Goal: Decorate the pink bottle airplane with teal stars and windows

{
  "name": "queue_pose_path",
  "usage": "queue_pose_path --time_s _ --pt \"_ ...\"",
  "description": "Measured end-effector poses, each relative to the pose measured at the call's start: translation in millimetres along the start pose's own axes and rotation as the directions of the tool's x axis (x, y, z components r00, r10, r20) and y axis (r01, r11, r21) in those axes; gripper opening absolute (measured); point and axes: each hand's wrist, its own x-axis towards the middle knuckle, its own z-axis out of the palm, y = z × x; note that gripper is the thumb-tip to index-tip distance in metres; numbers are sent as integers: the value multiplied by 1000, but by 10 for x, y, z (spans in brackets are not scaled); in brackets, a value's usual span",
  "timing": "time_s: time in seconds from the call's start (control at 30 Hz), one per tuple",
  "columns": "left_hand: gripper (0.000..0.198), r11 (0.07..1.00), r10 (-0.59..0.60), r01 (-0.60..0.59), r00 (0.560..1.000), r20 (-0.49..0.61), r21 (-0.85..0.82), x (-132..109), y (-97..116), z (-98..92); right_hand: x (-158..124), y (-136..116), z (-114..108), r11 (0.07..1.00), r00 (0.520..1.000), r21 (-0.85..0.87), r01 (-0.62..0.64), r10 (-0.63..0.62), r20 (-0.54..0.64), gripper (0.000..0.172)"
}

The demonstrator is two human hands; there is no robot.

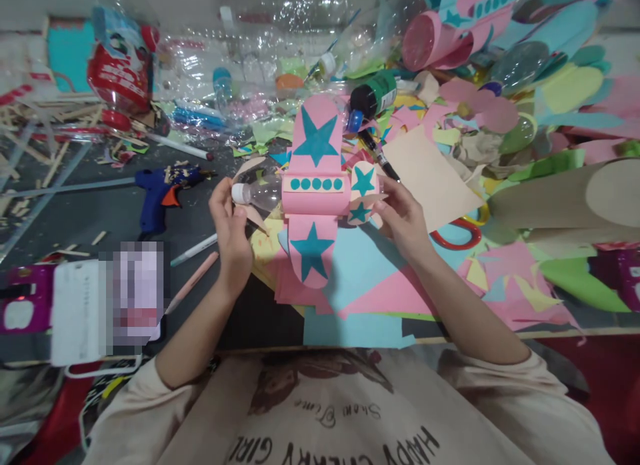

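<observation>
A toy plane (pixel 317 201), made from a clear plastic bottle wrapped in pink paper, lies crosswise between my hands. Its rounded pink wings carry teal stars, and a row of teal dots runs along the body. At the white-capped end, my left hand (pixel 231 231) curls its fingers around the cap (pixel 241 193) and a beige paper piece. My right hand (pixel 403 218) pinches the other end, beside the small cream tail pieces (pixel 363 179) with teal stars. Coloured paper sheets (pixel 363 258) lie beneath the plane.
To the left are a blue glue gun (pixel 155 195), markers (pixel 194 250) and a phone (pixel 137 291). Red-handled scissors (pixel 457 235) lie at the right, near a beige sheet (pixel 430 171). A green-labelled bottle (pixel 374 93), a red-labelled bottle (pixel 120 71) and another pink paper-wrapped model (pixel 445 38) stand behind.
</observation>
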Motion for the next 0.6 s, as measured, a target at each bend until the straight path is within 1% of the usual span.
queue_pose_path --time_s 0.1,0.2,0.27,0.33,0.4,0.43,0.5,0.53,0.6 --pt "53 998 -5 5 1000 5 70 -10 -2 7 28 -26 -31 990 997 140 -32 21 74 50" --pt "50 998 20 -20 1000 6 61 -17 1 8 47 -54 -66 981 988 165 -103 81 134 58" --pt "45 999 31 -31 999 12 29 -27 9 4 63 -64 -99 983 987 137 -118 101 124 63" --pt "44 999 26 -27 1000 7 36 -40 20 -3 88 -53 -147 985 991 132 -111 100 84 64" --pt "50 996 21 -19 1000 -19 88 -49 28 -8 132 -22 -214 985 995 142 -98 98 12 59" --pt "53 993 23 -19 999 -35 115 -51 32 -9 163 -3 -256 985 994 149 -90 98 -47 56" --pt "57 989 35 -26 998 -61 144 -48 41 -8 239 29 -356 982 971 177 -72 109 -211 43" --pt "57 989 38 -27 997 -69 147 -46 47 -6 281 40 -413 978 942 203 -45 110 -317 39" --pt "56 989 34 -23 997 -73 147 -41 61 0 366 55 -531 967 854 249 52 86 -514 33"
